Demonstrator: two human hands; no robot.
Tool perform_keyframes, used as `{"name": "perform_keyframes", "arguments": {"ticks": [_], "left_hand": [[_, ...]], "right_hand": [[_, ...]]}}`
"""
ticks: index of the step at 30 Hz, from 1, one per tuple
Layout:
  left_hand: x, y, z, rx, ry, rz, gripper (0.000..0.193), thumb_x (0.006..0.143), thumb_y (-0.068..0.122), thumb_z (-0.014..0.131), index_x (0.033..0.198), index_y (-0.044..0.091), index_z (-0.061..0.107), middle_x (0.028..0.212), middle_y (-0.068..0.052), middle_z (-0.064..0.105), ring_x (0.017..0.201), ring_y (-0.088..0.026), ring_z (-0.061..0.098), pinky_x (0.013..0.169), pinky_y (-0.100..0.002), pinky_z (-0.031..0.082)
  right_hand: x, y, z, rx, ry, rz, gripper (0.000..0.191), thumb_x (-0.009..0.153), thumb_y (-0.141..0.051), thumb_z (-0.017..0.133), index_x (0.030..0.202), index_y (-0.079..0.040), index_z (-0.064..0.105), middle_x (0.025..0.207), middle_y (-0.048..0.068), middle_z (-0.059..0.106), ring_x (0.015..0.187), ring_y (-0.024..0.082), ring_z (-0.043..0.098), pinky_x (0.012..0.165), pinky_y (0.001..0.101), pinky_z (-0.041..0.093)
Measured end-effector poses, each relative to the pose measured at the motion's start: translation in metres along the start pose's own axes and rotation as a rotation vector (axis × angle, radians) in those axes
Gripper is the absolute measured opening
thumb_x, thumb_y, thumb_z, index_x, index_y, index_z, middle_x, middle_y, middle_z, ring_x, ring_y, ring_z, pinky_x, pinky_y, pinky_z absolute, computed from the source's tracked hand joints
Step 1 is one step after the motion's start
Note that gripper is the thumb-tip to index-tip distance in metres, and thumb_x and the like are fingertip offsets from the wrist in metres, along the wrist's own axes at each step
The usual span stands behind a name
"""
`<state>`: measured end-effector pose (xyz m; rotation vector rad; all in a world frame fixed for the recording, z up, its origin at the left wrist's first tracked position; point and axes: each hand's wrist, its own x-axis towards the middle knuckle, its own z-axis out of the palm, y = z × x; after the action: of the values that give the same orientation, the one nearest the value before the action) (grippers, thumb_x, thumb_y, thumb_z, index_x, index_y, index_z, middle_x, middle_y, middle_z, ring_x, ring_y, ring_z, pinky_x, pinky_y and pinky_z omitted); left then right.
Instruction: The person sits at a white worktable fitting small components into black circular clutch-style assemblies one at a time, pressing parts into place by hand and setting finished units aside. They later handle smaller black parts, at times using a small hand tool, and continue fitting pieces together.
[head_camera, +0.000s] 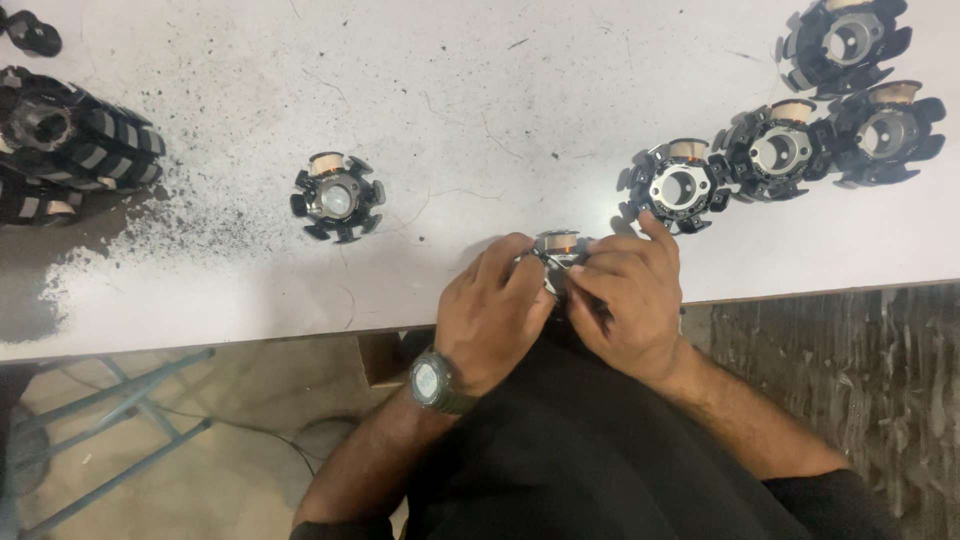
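Observation:
Both my hands close around one black star-shaped stator core (558, 248) with a copper-wound coil on top, held at the near edge of the white table (480, 80). My left hand (493, 310), with a dark wristwatch, grips its left side. My right hand (628, 298) grips its right side, the index finger stretched toward another stator core (678, 186) just beyond. Most of the held core is hidden by my fingers.
A lone stator core (337, 197) lies left of centre. Three more cores (850, 40) (780, 150) (888, 130) sit at the far right. Stacked black cores (70, 140) rest at the left edge amid dark dust (150, 220). Blue metal legs (130, 440) stand below.

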<state>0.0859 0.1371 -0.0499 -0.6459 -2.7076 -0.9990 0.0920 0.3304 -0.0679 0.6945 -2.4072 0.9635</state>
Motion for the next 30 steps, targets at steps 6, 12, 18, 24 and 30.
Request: {"name": "perform_keyframes", "arguments": {"ticks": [6,12,18,24,30], "left_hand": [[0.003,0.005,-0.004,-0.006,-0.043,-0.013,0.026,0.084,0.011,0.076,0.105,0.006,0.062,0.125,-0.011,0.061,0.105,-0.031,0.068,0.084,-0.043,0.058],[0.017,-0.044,-0.078,0.575,0.262,-0.178,0.077,0.072,0.048,0.089,0.125,0.002,0.058,0.135,-0.026,0.056,0.121,-0.038,0.060,0.098,-0.053,0.054],[0.032,-0.086,-0.078,0.423,0.171,-0.380,0.107,0.074,0.040,0.094,0.150,-0.008,0.035,0.135,-0.030,0.055,0.122,-0.040,0.056,0.101,-0.053,0.048],[0.030,-0.035,-0.038,0.042,-0.162,0.040,0.110,0.067,0.036,0.093,0.151,-0.003,0.035,0.142,-0.026,0.053,0.130,-0.040,0.052,0.108,-0.057,0.042],[0.018,-0.007,-0.028,-0.192,-0.123,0.000,0.074,0.067,0.038,0.091,0.117,-0.001,0.052,0.144,-0.031,0.042,0.134,-0.046,0.042,0.108,-0.055,0.038]], "right_hand": [[0.006,0.003,-0.005,-0.076,-0.062,0.000,0.032,0.080,0.002,0.082,0.105,-0.008,0.065,0.101,0.008,0.064,0.111,0.030,0.063,0.119,0.0575,0.036],[0.016,0.027,-0.027,-0.119,-0.077,0.074,0.026,0.090,0.004,0.076,0.110,-0.004,0.061,0.109,0.013,0.065,0.115,0.033,0.063,0.124,0.0604,0.034],[0.028,0.062,-0.052,-0.185,-0.078,0.113,0.023,0.100,0.003,0.073,0.117,-0.002,0.057,0.115,0.016,0.064,0.117,0.036,0.061,0.123,0.0554,0.040],[0.038,0.095,-0.071,-0.231,-0.041,0.262,0.021,0.104,0.001,0.072,0.119,-0.001,0.057,0.119,0.018,0.065,0.113,0.038,0.060,0.103,0.0506,0.047],[0.021,0.055,-0.062,-0.158,0.158,0.120,0.022,0.101,0.002,0.067,0.120,-0.002,0.056,0.120,0.015,0.065,0.119,0.031,0.065,0.128,0.0565,0.032]]}}
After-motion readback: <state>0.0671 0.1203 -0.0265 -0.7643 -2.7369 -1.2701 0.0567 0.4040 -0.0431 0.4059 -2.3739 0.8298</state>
